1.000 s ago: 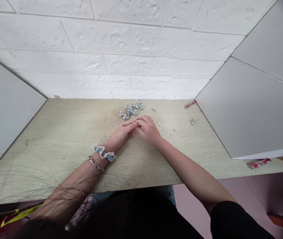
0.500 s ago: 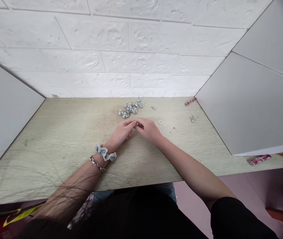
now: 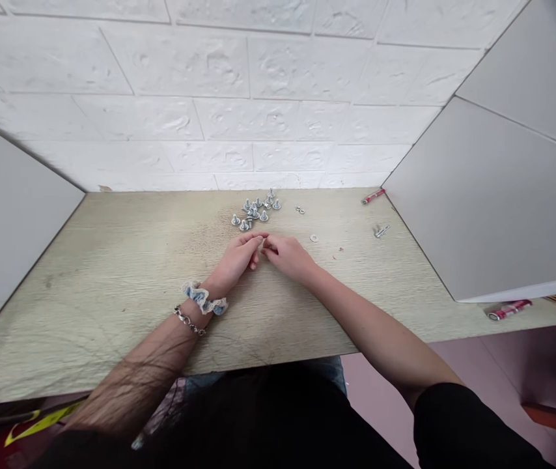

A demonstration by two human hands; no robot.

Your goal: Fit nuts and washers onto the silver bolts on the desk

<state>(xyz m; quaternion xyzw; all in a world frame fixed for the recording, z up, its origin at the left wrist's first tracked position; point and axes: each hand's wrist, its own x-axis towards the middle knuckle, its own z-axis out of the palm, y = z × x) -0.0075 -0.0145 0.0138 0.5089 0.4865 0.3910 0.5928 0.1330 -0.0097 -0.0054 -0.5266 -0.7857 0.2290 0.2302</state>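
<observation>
Two hands (image 3: 236, 259) (image 3: 288, 256) meet, pinching what I cannot tell, near clustered bolts (image 3: 254, 213) and a washer (image 3: 316, 239)

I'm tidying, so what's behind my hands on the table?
Behind the hands, a cluster of bolts and tiny metal pieces sit on the table; anything beneath the hands is hidden.

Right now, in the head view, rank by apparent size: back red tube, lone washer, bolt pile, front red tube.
1. Bolt pile
2. Front red tube
3. Back red tube
4. Lone washer
The front tube's nearness leaves the tubes' real sizes unsure.
</observation>
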